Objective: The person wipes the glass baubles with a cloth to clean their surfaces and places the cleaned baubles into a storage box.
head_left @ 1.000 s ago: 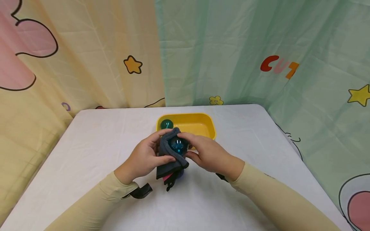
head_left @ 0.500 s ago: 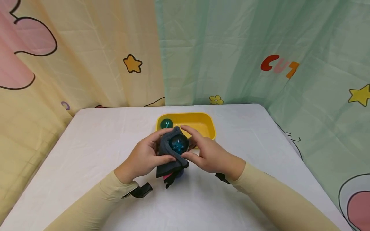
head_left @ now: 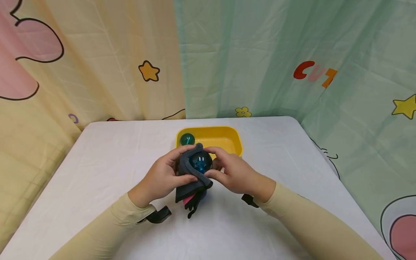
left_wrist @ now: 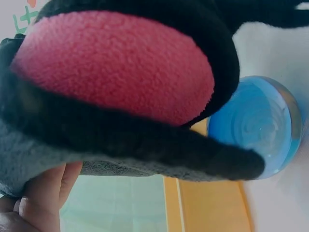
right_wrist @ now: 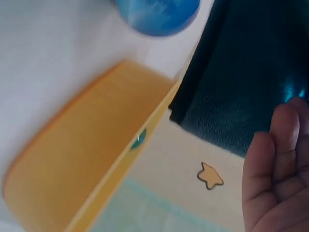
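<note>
My left hand [head_left: 159, 177] grips a grey fleecy plush piece [head_left: 186, 189] with black edging; a black fringed part dangles below. In the left wrist view a pink fleece oval [left_wrist: 116, 67] shows on it, ringed in black. Against its grey fold sits a glossy, see-through dark blue ball [head_left: 200, 161]. The fingers and thumb of my right hand [head_left: 237, 173] pinch this ball from the right, index finger near its top and thumb at its lower side. Beneath the plush piece, a blue round glossy thing [left_wrist: 256, 125] rests on the white table.
A yellow tray [head_left: 238, 139] lies just beyond the hands, with a green see-through ball [head_left: 187, 139] in its left part. The white-covered table [head_left: 130, 144] ends at printed curtains [head_left: 247, 54] behind it and along both sides.
Half a second ago the right index finger was lifted off the ball; now it is back at its top. The left hand keeps its hold; the dangling black part has swung slightly.
</note>
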A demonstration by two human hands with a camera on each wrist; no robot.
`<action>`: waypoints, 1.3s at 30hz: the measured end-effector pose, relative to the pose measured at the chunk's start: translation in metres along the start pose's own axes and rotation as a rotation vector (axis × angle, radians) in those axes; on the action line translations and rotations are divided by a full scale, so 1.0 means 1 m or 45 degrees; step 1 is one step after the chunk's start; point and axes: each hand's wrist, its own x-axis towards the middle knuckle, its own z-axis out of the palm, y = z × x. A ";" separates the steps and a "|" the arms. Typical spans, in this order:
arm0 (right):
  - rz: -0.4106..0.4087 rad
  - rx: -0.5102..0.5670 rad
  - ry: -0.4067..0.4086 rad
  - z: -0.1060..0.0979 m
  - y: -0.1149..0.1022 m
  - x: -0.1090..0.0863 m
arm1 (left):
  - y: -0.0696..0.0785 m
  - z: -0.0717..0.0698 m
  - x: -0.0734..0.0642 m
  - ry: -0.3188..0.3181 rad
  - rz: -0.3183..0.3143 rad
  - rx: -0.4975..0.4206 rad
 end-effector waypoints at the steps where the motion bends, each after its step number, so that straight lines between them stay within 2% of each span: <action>1: 0.026 0.076 -0.007 0.001 0.001 0.000 | 0.000 0.001 0.000 0.000 -0.001 -0.001; 3: 0.031 0.134 0.000 0.002 0.002 0.000 | 0.000 0.001 0.000 0.004 -0.001 0.005; 5: 0.016 0.123 0.019 0.003 0.001 0.000 | -0.001 0.002 0.000 0.013 0.010 0.018; 12: -0.141 -0.146 0.086 0.002 -0.001 -0.001 | -0.001 -0.002 0.002 0.062 0.013 0.024; 15: -0.171 -0.260 0.111 0.000 -0.001 0.000 | -0.001 -0.003 0.002 0.051 0.003 0.021; 17: -0.180 -0.285 0.118 -0.001 -0.001 0.001 | -0.001 -0.003 0.001 0.035 0.000 0.022; 20: -0.132 -0.205 0.101 -0.002 -0.001 0.001 | 0.000 -0.003 0.001 0.020 0.009 0.012; 25: 0.042 0.158 0.035 -0.001 0.000 0.000 | 0.002 -0.001 0.000 0.006 0.009 -0.015; 28: 0.041 0.214 0.034 0.001 0.000 0.000 | 0.002 -0.001 0.000 0.002 0.003 -0.011; 34: -0.134 -0.016 0.065 -0.001 0.001 -0.002 | 0.002 -0.004 0.001 0.038 0.030 0.049; 39: -0.162 -0.230 0.064 -0.004 -0.001 0.000 | 0.002 -0.004 0.002 0.025 0.011 0.025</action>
